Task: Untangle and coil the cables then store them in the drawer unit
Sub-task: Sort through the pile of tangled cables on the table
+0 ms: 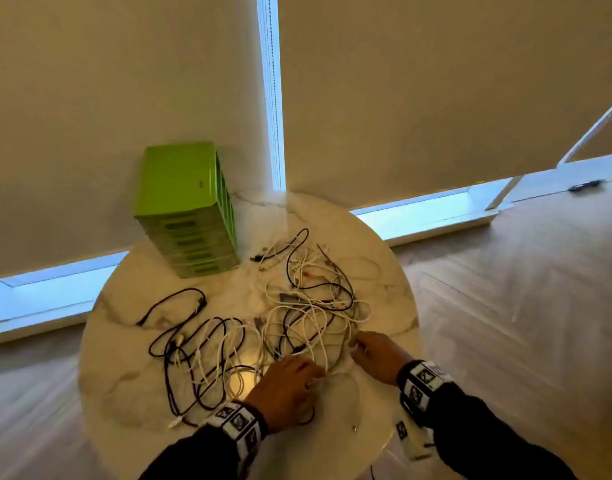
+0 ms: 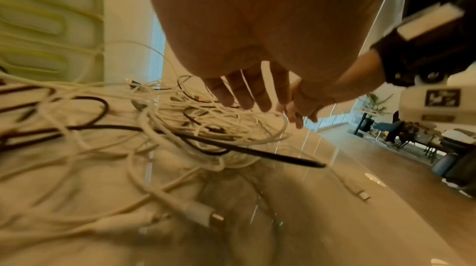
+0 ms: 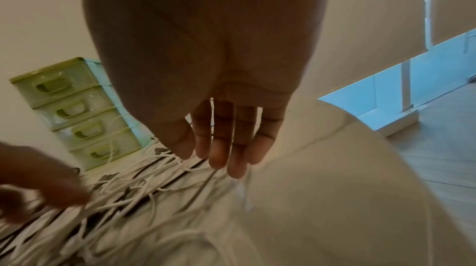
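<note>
A tangle of white and black cables (image 1: 308, 306) spreads over the round marble table (image 1: 124, 393). The green drawer unit (image 1: 186, 209) stands at the table's back left with all its drawers pushed in. My left hand (image 1: 313, 374) is over the near part of the tangle, and in the left wrist view its fingers (image 2: 247, 95) point straight down above the cables (image 2: 206, 126). My right hand (image 1: 358, 344) is at the tangle's right edge, its straight fingertips (image 3: 221, 160) touching white strands (image 3: 144, 189). Neither hand grips a cable.
One black cable (image 1: 179, 306) loops apart at the left of the pile. A white plug (image 2: 213, 219) lies near the front edge. Roller blinds (image 1: 401, 98) hang behind the table, with wood floor (image 1: 522, 306) to the right and chairs (image 2: 391, 130) farther off.
</note>
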Tool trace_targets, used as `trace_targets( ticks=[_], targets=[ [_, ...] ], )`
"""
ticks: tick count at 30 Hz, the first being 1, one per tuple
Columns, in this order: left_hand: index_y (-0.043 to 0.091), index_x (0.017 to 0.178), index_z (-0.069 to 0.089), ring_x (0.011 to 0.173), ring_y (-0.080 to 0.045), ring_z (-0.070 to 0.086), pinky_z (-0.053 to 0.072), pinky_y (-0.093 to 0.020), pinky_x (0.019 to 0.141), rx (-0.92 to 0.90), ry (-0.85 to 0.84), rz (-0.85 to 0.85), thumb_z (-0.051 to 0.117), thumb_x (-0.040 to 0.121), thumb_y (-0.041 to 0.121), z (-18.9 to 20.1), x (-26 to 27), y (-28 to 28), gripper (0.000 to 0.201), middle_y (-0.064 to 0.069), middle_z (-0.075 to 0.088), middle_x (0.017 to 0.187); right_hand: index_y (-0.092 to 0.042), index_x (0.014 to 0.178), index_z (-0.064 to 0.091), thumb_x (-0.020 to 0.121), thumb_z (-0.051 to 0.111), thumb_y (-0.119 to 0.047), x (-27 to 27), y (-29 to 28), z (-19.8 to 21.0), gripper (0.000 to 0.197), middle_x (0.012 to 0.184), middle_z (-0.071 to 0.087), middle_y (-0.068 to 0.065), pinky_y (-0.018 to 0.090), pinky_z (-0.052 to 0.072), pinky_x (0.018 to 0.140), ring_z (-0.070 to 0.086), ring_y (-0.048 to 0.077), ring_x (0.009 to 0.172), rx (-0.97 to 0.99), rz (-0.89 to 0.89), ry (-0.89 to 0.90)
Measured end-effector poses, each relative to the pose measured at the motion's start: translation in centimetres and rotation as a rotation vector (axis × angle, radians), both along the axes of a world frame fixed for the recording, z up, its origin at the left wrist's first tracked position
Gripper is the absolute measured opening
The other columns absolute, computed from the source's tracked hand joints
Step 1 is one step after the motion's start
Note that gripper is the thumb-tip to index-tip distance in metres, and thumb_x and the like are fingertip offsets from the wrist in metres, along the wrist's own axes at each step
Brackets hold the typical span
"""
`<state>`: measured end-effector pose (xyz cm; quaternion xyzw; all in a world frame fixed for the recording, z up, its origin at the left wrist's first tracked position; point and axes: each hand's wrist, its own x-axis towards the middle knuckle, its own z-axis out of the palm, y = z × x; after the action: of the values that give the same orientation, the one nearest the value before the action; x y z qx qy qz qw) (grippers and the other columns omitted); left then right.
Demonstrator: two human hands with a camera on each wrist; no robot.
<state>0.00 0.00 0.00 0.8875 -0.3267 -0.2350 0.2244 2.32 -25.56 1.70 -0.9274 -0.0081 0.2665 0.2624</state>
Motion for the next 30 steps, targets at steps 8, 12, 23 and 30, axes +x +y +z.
trace_targets(
  ticks=[8,12,23,30],
  targets=[
    [0.028,0.144,0.049,0.128,-0.026,0.048,0.037,-0.040,0.102,0.155,0.023,-0.031,0.027,0.093,0.042,-3.6,1.2,-1.9,0.057,-0.001,0.051,0.139,-0.008,0.117,0.063,0.097,0.056,-0.021,9.2,2.9,-2.8,0.025,0.117,0.061,0.015,0.038,0.046,0.093,0.058,0.032,0.109,0.079,0.086,-0.101],
    [0.026,0.134,0.056,0.117,-0.019,0.054,0.045,-0.037,0.097,-0.006,0.077,0.017,0.040,0.099,0.039,-3.6,1.0,-1.1,0.041,0.002,0.058,0.127,-0.005,0.136,0.049,0.102,0.044,-0.017,14.1,3.6,-4.2,0.035,0.140,0.044,0.021,0.039,0.041,0.101,0.049,0.038,0.123,-0.005,0.021,-0.107],
    [0.022,0.119,0.064,0.093,-0.001,0.050,0.047,-0.025,0.083,-0.298,0.042,0.375,0.058,0.099,0.023,-1.9,8.8,-1.7,0.020,0.016,0.055,0.106,-0.007,0.118,0.051,0.103,0.040,-0.023,16.9,4.1,-5.4,0.025,0.133,0.047,0.019,0.046,0.046,0.088,0.057,0.044,0.112,-0.223,-0.035,-0.051],
    [0.025,0.116,0.064,0.096,-0.010,0.057,0.051,-0.033,0.084,-0.318,0.087,0.421,0.053,0.099,0.027,-2.4,9.3,-2.7,0.020,0.010,0.062,0.108,-0.015,0.126,0.050,0.097,0.047,-0.022,17.5,4.1,-4.9,0.030,0.130,0.052,0.012,0.045,0.048,0.090,0.058,0.038,0.114,-0.305,0.169,-0.068]
  ],
)
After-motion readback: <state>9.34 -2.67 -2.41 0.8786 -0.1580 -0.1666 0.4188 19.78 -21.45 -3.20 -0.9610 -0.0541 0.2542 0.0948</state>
